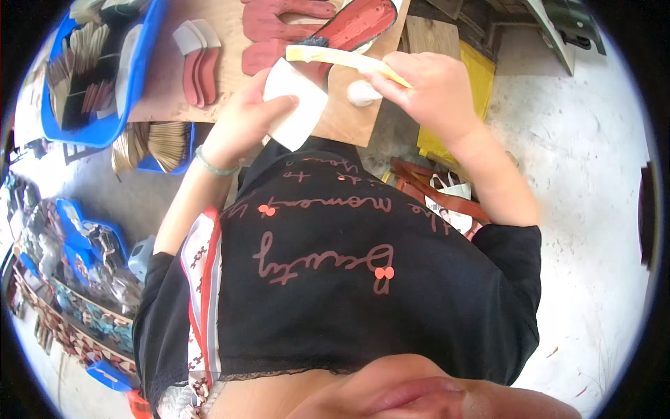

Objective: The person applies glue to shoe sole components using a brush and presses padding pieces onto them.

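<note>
Wooden bench (349,129), with a white, curved-edged flat piece (300,108) held over its near edge.
The left hand (252,112) pinches it between thumb and fingers, apparently to leave its face exposed; the right hand (434,91), closed around a yellow-handled, dark-bristled brush (335,56), holds the bristled end near the piece's far edge. Flat red cutouts (269,28) lie behind.

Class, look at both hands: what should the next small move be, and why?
Probably draw the brush slightly back so its bristles come over the white piece. The right hand grips the handle, the left hand holds the white piece with its broad face exposed, and the dark bristles appear just past its far edge.
</note>
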A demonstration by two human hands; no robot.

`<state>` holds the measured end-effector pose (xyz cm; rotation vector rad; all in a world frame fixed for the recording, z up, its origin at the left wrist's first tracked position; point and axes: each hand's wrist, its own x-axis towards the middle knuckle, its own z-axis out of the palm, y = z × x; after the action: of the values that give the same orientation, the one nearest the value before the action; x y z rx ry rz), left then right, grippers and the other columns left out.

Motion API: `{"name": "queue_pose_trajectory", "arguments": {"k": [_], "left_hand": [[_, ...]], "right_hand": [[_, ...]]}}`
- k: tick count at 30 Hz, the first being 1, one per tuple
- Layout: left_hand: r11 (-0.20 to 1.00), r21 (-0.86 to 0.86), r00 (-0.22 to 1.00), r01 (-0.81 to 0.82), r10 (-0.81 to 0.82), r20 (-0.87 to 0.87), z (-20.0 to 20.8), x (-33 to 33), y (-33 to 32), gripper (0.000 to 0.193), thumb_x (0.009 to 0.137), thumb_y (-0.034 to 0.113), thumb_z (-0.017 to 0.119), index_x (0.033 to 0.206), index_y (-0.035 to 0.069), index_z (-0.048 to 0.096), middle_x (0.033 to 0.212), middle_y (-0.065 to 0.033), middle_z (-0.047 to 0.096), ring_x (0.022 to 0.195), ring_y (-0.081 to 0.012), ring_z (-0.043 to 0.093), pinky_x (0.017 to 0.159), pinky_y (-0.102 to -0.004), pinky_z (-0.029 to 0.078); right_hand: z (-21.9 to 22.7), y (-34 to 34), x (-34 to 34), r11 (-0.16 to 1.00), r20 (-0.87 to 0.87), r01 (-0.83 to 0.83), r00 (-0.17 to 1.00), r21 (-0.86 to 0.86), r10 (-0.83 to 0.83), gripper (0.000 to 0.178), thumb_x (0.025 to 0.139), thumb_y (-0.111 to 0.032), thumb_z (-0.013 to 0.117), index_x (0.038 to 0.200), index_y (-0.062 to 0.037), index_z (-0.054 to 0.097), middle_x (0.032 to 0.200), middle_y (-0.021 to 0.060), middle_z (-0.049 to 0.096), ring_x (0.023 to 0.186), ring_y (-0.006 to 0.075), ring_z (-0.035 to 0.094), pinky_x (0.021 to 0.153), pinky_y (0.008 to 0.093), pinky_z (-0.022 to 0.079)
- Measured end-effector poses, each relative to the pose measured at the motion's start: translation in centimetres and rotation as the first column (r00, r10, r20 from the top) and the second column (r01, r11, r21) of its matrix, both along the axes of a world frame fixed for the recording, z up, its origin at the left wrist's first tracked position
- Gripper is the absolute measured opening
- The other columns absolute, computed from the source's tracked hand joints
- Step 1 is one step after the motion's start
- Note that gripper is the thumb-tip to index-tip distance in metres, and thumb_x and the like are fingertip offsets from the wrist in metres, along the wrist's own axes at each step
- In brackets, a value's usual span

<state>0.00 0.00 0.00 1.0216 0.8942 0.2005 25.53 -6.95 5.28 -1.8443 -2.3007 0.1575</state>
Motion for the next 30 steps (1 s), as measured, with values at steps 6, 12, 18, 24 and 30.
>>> {"name": "queue_pose_trajectory", "arguments": {"k": [6, 12, 18, 24, 30], "left_hand": [[0.991, 0.044, 0.991, -0.127, 0.125, 0.055, -0.1, 1.2, -0.2, 0.044, 0.087, 0.004, 0.056, 0.129, -0.004, 0.045, 0.109, -0.0084, 0.062, 0.095, -0.0127, 0.062, 0.081, -0.0270, 0.051], [0.979, 0.130, 0.986, -0.157, 0.148, 0.076, -0.5, 1.6, 0.3, 0.043, 0.086, 0.004, 0.057, 0.127, -0.004, 0.048, 0.109, -0.0081, 0.063, 0.097, -0.0129, 0.062, 0.084, -0.0274, 0.050], [0.970, 0.102, 0.971, -0.221, 0.209, 0.119, -1.7, 1.5, 0.6, 0.038, 0.088, 0.006, 0.058, 0.124, -0.005, 0.051, 0.107, -0.0094, 0.065, 0.094, -0.0138, 0.064, 0.082, -0.0272, 0.051], [0.974, 0.085, 0.973, -0.211, 0.202, 0.109, -1.4, 1.5, 0.5, 0.035, 0.088, 0.006, 0.058, 0.120, -0.005, 0.053, 0.105, -0.0092, 0.066, 0.091, -0.0140, 0.064, 0.081, -0.0267, 0.051], [0.974, 0.054, 0.971, -0.221, 0.215, 0.103, -1.7, 1.2, 0.5, 0.036, 0.085, 0.003, 0.055, 0.120, -0.007, 0.052, 0.103, -0.0099, 0.065, 0.091, -0.0150, 0.064, 0.079, -0.0282, 0.052]], "right_hand": [[-2.6, -0.5, -3.1, 0.982, -0.360, 0.160, 0.914, -0.099, -0.186, 0.023, 0.083, -0.031, 0.069, 0.080, -0.0084, 0.069, 0.063, 0.0075, 0.060, 0.057, 0.0254, 0.058, 0.052, 0.0342, 0.044], [-4.2, 0.3, -4.8, 0.945, -0.442, 0.309, 0.836, -0.109, -0.324, 0.036, 0.084, -0.041, 0.066, 0.069, -0.0080, 0.063, 0.063, 0.0119, 0.060, 0.057, 0.0303, 0.060, 0.052, 0.0384, 0.046], [-2.8, 1.1, -4.2, 0.889, -0.573, 0.429, 0.694, -0.157, -0.436, 0.041, 0.085, -0.042, 0.066, 0.067, -0.0049, 0.061, 0.060, 0.0132, 0.058, 0.054, 0.0306, 0.057, 0.050, 0.0384, 0.043], [-3.1, 0.2, -4.6, 0.915, -0.557, 0.380, 0.735, -0.134, -0.387, 0.039, 0.084, -0.041, 0.067, 0.070, -0.0049, 0.063, 0.059, 0.0135, 0.058, 0.051, 0.0309, 0.056, 0.048, 0.0376, 0.042], [-3.3, 1.3, -4.4, 0.904, -0.375, 0.428, 0.836, -0.009, -0.400, 0.036, 0.085, -0.040, 0.067, 0.073, -0.0056, 0.066, 0.059, 0.0129, 0.058, 0.053, 0.0293, 0.057, 0.051, 0.0362, 0.044]]}}
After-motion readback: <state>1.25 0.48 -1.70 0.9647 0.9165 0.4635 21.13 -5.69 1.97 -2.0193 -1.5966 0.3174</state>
